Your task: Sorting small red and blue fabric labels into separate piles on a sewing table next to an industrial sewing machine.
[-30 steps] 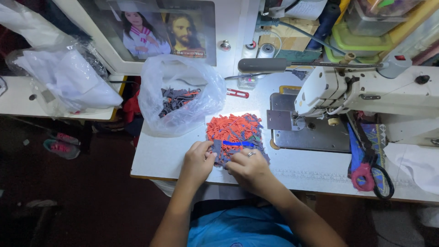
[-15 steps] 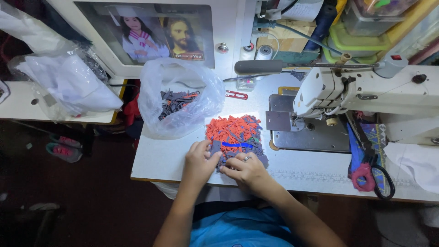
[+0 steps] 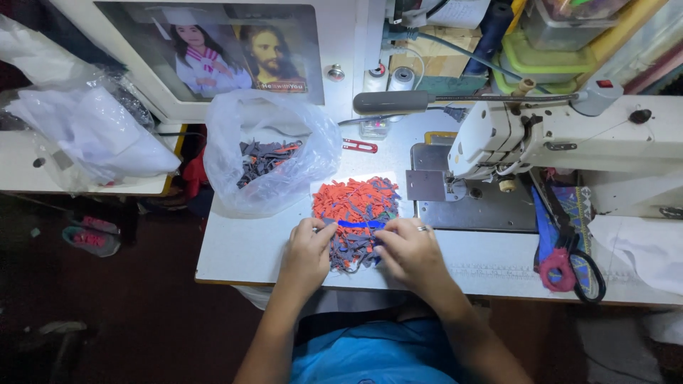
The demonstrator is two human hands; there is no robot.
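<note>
Pinching a blue strip (image 3: 361,224) stretched between them, the left hand (image 3: 307,250) and right hand (image 3: 408,250) keep it taut over the pile of orange and grey cloth pieces (image 3: 353,213), at the table's near edge. Just behind, the open plastic bag (image 3: 270,160) holds more scraps within reach, and the sewing machine (image 3: 562,139) stands further right.

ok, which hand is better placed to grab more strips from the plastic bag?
Left, probably. The left hand rests on the strip pile on the side nearer the plastic bag; the right hand would have to cross over.

One head-worn camera looks steeply down, fairly close, onto the sewing table (image 3: 242,256).
</note>
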